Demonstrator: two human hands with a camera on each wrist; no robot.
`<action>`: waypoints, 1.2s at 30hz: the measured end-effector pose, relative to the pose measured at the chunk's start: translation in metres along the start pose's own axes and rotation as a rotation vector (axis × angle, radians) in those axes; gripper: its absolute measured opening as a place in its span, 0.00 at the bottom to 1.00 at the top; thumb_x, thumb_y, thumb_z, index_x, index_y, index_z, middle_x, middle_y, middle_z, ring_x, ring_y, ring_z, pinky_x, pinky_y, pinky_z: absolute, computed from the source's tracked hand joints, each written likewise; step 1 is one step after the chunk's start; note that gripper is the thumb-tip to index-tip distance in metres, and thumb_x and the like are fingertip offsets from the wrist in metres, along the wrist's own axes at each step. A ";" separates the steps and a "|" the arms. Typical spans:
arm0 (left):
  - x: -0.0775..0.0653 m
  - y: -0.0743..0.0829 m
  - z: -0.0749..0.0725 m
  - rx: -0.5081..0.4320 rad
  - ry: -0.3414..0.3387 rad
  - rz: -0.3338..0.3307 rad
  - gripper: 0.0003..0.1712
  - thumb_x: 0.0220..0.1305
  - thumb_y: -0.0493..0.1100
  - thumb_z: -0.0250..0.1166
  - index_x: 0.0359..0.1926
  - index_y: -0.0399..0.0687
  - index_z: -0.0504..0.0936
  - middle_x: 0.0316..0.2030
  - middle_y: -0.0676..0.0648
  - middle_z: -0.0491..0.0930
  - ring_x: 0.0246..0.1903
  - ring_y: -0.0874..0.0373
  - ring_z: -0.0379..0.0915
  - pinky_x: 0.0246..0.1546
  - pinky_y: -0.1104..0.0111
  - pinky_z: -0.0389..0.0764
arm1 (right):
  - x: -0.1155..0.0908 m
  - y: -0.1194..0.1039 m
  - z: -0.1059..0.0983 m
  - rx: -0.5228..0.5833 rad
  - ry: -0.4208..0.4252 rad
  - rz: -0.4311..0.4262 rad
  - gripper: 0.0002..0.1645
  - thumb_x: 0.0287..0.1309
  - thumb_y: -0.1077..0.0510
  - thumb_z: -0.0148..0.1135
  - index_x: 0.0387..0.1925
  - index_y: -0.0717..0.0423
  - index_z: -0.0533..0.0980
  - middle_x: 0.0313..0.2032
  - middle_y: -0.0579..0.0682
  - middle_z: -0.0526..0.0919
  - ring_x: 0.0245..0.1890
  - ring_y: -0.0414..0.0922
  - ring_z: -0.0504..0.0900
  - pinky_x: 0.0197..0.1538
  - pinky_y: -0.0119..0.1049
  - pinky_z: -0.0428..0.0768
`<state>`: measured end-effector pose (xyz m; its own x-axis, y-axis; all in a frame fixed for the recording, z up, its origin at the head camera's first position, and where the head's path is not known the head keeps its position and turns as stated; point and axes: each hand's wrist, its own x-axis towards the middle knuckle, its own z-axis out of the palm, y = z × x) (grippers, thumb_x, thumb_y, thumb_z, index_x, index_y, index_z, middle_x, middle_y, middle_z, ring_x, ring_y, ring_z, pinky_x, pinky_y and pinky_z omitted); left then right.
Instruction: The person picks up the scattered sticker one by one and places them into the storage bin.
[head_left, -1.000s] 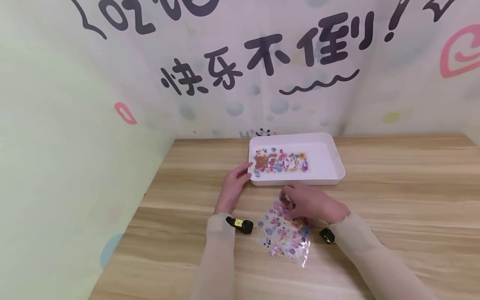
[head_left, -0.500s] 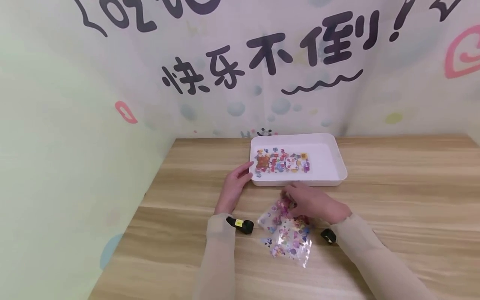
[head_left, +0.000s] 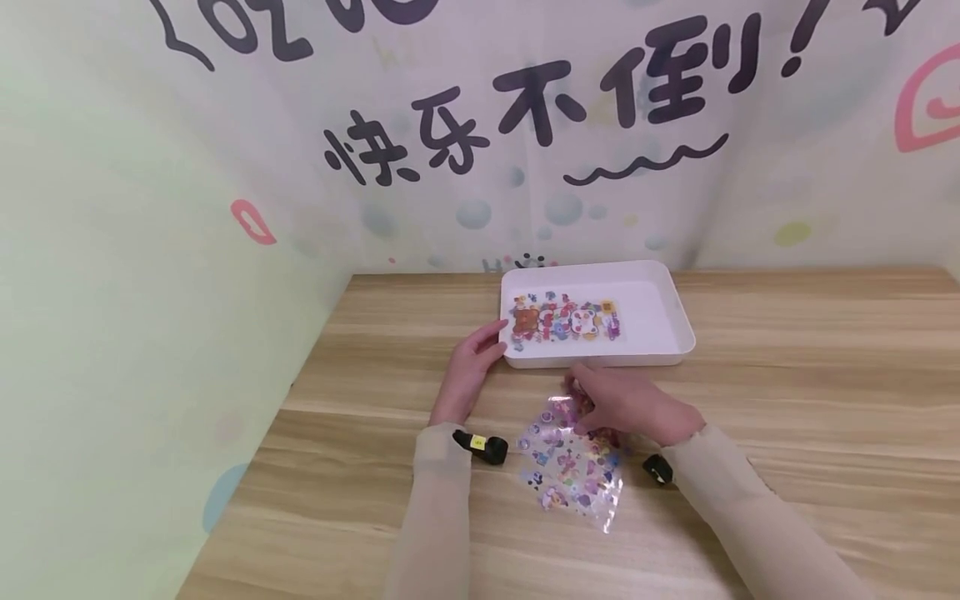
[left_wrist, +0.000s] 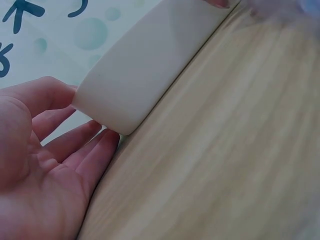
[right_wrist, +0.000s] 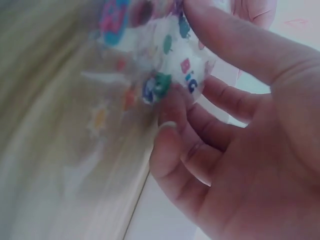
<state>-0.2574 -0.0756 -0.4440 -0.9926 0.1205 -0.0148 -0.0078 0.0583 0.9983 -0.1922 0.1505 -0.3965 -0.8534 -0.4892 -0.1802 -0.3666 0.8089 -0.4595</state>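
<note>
At the left end of a white tray [head_left: 651, 321], my left hand [head_left: 468, 371] holds the corner. Its fingertips meet the tray's outer wall [left_wrist: 137, 75] at the rim and low down in the left wrist view. A sticker sheet [head_left: 566, 467], clear plastic with small colourful cartoon figures, is in front of the tray. My right hand [head_left: 633, 406] pinches its upper part between thumb and fingers. In the right wrist view, the glossy sheet [right_wrist: 162, 55] bends beside the thumb, and part of it is blurred. Another sticker sheet [head_left: 557, 322] with bear faces lies inside the tray.
The wooden table [head_left: 810, 400] reaches back to a printed cloth [head_left: 525, 192] with large dark characters. A pale wall [head_left: 135, 292] borders it on the left. Black wrist cameras [head_left: 487, 450] sit on both sleeves.
The upper left part of the sticker sheet has shifted and flexed under my right hand, and its glare has moved. My left hand stays on the tray. The head view has tilted slightly.
</note>
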 end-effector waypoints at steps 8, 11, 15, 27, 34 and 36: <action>-0.001 -0.001 -0.002 0.003 0.000 -0.012 0.20 0.61 0.39 0.57 0.54 0.59 0.74 0.56 0.56 0.68 0.54 0.62 0.65 0.54 0.69 0.68 | -0.002 -0.001 -0.001 0.039 0.060 -0.030 0.38 0.48 0.57 0.65 0.62 0.45 0.62 0.58 0.50 0.68 0.55 0.49 0.68 0.54 0.46 0.70; 0.000 0.000 -0.001 -0.002 -0.006 -0.005 0.20 0.60 0.39 0.57 0.55 0.56 0.74 0.56 0.56 0.69 0.55 0.62 0.65 0.54 0.70 0.68 | -0.004 0.001 -0.003 0.028 0.090 -0.060 0.31 0.52 0.60 0.61 0.59 0.48 0.66 0.58 0.51 0.68 0.57 0.50 0.67 0.56 0.47 0.68; 0.000 0.001 0.000 -0.013 -0.017 0.007 0.21 0.61 0.38 0.56 0.55 0.54 0.73 0.55 0.56 0.70 0.55 0.61 0.64 0.54 0.70 0.68 | -0.003 0.006 -0.004 -0.001 0.135 -0.105 0.27 0.52 0.62 0.61 0.55 0.50 0.69 0.54 0.50 0.72 0.54 0.49 0.69 0.56 0.46 0.68; 0.002 0.001 -0.001 -0.024 -0.026 0.027 0.21 0.60 0.36 0.57 0.55 0.51 0.74 0.55 0.52 0.69 0.56 0.57 0.64 0.54 0.70 0.67 | 0.001 0.008 -0.010 -0.024 0.181 -0.033 0.06 0.57 0.57 0.56 0.38 0.53 0.72 0.24 0.43 0.75 0.22 0.39 0.69 0.26 0.31 0.71; 0.002 0.001 0.000 -0.005 -0.017 0.021 0.21 0.60 0.37 0.57 0.56 0.51 0.73 0.56 0.54 0.69 0.57 0.58 0.63 0.55 0.70 0.67 | 0.003 0.010 -0.011 -0.011 0.195 -0.005 0.05 0.58 0.54 0.56 0.32 0.52 0.74 0.20 0.42 0.73 0.19 0.39 0.68 0.22 0.31 0.70; 0.001 0.002 0.000 0.003 -0.015 0.017 0.21 0.60 0.37 0.56 0.56 0.51 0.73 0.56 0.55 0.69 0.57 0.58 0.63 0.55 0.70 0.67 | 0.003 0.010 -0.012 -0.020 0.202 -0.009 0.05 0.57 0.54 0.57 0.30 0.51 0.74 0.19 0.42 0.73 0.19 0.39 0.68 0.22 0.30 0.69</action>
<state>-0.2586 -0.0751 -0.4425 -0.9907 0.1362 0.0017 0.0098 0.0594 0.9982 -0.2024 0.1610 -0.3913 -0.9062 -0.4228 0.0031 -0.3804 0.8121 -0.4424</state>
